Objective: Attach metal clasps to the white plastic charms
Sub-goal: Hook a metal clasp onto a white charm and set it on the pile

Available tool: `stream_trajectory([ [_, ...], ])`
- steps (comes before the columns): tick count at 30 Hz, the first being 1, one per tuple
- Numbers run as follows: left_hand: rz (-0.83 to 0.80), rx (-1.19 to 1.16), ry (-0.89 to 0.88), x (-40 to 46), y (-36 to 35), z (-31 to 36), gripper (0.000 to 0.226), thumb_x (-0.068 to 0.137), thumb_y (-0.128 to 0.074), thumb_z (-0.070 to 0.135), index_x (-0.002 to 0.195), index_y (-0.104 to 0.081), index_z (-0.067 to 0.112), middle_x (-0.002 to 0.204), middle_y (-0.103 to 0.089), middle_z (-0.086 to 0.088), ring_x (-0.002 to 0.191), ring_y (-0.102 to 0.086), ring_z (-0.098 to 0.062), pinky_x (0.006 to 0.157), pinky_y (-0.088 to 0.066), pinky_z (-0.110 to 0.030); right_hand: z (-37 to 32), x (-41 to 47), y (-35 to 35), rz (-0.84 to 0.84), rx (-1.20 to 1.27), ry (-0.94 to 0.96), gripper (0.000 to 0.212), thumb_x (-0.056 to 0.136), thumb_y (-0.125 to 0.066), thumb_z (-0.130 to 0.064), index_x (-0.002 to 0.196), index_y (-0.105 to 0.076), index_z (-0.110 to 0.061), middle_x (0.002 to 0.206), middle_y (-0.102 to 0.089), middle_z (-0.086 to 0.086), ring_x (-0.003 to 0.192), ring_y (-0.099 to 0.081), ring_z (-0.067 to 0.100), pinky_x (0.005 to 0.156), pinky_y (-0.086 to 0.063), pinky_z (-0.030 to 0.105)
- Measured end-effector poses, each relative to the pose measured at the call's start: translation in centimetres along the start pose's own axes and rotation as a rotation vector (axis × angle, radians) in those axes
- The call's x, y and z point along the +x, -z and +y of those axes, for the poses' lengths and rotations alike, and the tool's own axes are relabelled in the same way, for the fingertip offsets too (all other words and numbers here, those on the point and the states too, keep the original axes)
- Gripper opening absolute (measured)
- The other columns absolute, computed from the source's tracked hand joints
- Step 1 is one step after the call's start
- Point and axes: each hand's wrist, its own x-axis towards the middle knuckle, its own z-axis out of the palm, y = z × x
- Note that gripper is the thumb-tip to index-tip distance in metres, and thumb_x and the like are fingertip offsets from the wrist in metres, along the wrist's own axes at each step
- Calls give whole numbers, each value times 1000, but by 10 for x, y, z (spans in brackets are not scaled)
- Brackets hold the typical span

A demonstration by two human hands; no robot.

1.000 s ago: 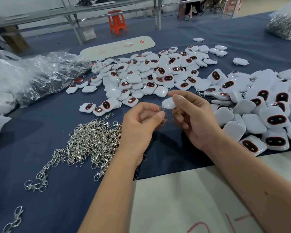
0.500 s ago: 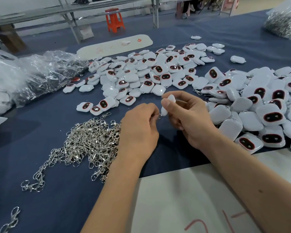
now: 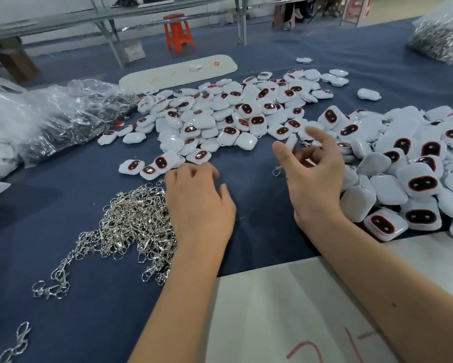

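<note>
1. A blue cloth [image 3: 259, 187] covered the table, probably so small parts would not slide or scratch.
2. Two heaps of white charms lay on it: the middle heap [image 3: 220, 119] beyond the hands, and the right heap [image 3: 416, 174] stacked just beside the right wrist. A judgement: one held unworked pieces, the other finished ones, though I could not tell which.
3. The charms lay every way up, some showing their dark red-rimmed ovals, others blank backs; their long axes shared no common direction.
4. A tangle of metal clasps [image 3: 131, 224] sat near the left, within easy reach of the feeding hand.
5. The right hand [image 3: 314, 179] hovered between the two heaps, fingers spread and loosely bent. It was blurred; it seemed to grip nothing.
6. The left hand [image 3: 199, 203] rested palm down at the tangle's edge, fingers curled downward, touching the clasps; whether it pinched one was hidden.
7. A single loose clasp [image 3: 277, 171] lay on the cloth beside the right thumb.
</note>
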Motion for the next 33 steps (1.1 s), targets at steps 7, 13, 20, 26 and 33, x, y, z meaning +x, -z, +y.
stream_trajectory([
  [7, -142, 253, 192, 2, 8, -5, 24, 92, -59, 38, 112, -63, 27, 119, -59, -6, 118, -46, -32, 97, -39, -43, -1, -11, -5, -103, -435, 377, 36, 93, -71, -13, 126, -57, -18, 86, -58, -4, 73, -57, 7, 72, -44, 16],
  [13, -142, 272, 154, 6, 7, -8, 23, 94, -58, 31, 113, -65, 22, 117, -62, -7, 114, -51, -34, 94, -41, -43, 9, -12, -47, -682, -953, 630, 50, 91, -61, -10, 140, -58, -14, 131, -59, 6, 123, -45, 28, 99, -44, 43],
  [20, -115, 283, 167, 7, 5, -11, 25, 95, -56, 35, 111, -67, 19, 113, -64, -9, 111, -51, -33, 91, -41, -42, 20, 10, -86, -1018, -1233, 570, 68, 99, -53, -26, 162, -29, -35, 172, -19, -7, 156, -14, 22, 115, -24, 50],
  [26, -102, 265, 204, 7, 8, -14, 31, 92, -60, 43, 112, -64, 19, 118, -62, -10, 116, -49, -34, 99, -39, -42, 9, -4, -63, -846, -1062, 593, 36, 97, -63, -25, 131, -61, -16, 132, -53, 1, 122, -47, 25, 98, -42, 41],
  [33, -99, 66, 193, 10, 12, -14, 22, 85, -65, 21, 107, -67, 23, 109, -67, -3, 106, -61, -28, 94, -49, -44, -14, -9, -24, -806, -1096, 538, 54, 93, -66, -17, 144, -48, -15, 124, -50, 8, 106, -50, 28, 92, -40, 34],
])
